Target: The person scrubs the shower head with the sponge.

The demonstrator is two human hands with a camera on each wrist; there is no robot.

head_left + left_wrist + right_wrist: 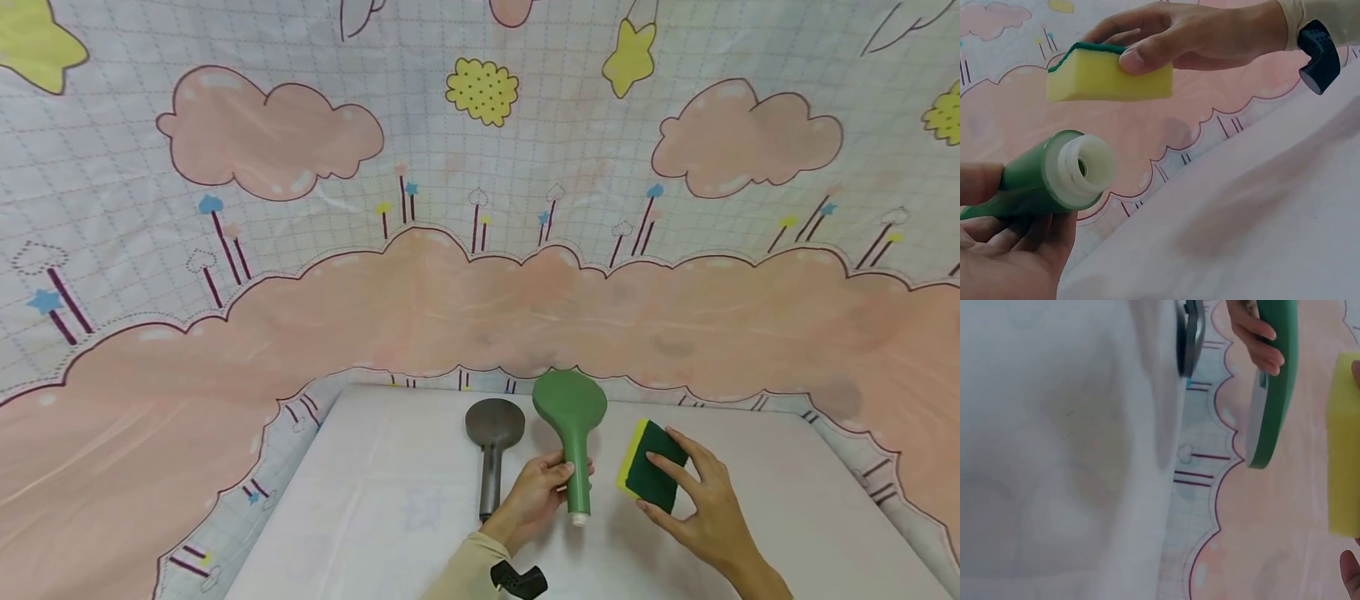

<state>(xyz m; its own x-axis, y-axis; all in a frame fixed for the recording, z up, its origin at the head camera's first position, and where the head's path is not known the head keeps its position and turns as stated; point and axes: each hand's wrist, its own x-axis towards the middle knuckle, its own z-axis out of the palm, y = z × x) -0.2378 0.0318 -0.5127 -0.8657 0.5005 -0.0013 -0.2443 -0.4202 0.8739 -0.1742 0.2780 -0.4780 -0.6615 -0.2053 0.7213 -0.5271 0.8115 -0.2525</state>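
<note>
My left hand (536,492) grips the handle of a green shower head (572,408), its round head pointing away and the white threaded end (1088,164) toward me. To the right, my right hand (705,508) holds a sponge (656,467) between thumb and fingers, dark green scouring side up and yellow foam (1110,78) beneath. The sponge is apart from the shower head, a small gap between them. Both are raised off the table in the wrist views. A dark grey shower head (492,450) lies on the table, left of the green one.
The white table (360,500) ends at a back edge against a hanging cloth (450,308) printed with clouds and stars. This cloth also runs along the table's left and right sides. A black camera (519,579) is strapped at the left wrist.
</note>
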